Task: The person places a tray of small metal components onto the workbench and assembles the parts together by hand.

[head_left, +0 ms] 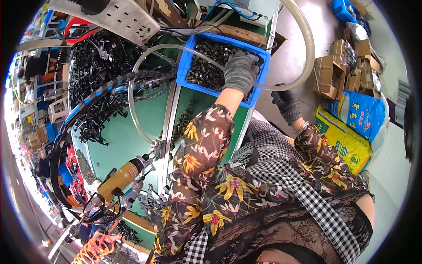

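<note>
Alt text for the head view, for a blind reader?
The person's grey-gloved left hand is in a blue bin of small dark parts; the gloved right hand is outside it, to the right. Black parts lie heaped on the green workbench left of the bin. A gold cylindrical tool shows lower left.

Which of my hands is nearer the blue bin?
Left. Your left hand is in the blue bin, at the small dark parts; your right hand is outside, off to the bin's right, apart from it.
</note>
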Tool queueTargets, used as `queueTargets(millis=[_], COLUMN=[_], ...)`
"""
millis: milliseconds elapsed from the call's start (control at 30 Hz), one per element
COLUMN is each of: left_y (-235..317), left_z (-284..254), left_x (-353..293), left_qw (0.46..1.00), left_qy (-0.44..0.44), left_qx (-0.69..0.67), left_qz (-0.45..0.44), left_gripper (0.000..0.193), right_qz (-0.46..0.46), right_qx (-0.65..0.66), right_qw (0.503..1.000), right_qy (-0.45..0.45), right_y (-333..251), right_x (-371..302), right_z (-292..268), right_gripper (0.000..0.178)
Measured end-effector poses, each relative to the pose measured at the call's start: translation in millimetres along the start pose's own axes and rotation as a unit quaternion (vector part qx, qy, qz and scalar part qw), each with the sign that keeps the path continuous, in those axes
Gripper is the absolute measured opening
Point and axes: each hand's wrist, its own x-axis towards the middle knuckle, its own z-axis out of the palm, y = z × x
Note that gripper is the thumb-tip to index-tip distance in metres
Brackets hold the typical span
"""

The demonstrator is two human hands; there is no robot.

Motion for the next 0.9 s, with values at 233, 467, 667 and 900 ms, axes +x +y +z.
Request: queueTargets(millis=[233,467,667,900], left_y=[-39,-41,-41,-39], left_z=[-13,-24,-22,-30], left_x=[12,32,43,54], left_qw=[0.983,0.989,0.974,0.969], left_qy=[0.181,0.040,-0.014,-0.110], left_qx=[0.031,0.128,0.223,0.201], left_qz=[-0.020,-0.063,-0.020,-0.098], left_gripper=[0.020,0.025,0.023,0.025], right_qz=[0.014,-0.027,0.021,-0.032], right_qx=[0.012,-0.006,-0.029,-0.001], right_qw=[1.000,1.000,0.999,0.999], right_qy=[0.007,0.009,-0.030,-0.038], right_y=[3,18,18,-20], right_x=[-2,-2,1,11], right_z=[-5,6,6,9], right_gripper=[0.017,0.015,0.015,0.015])
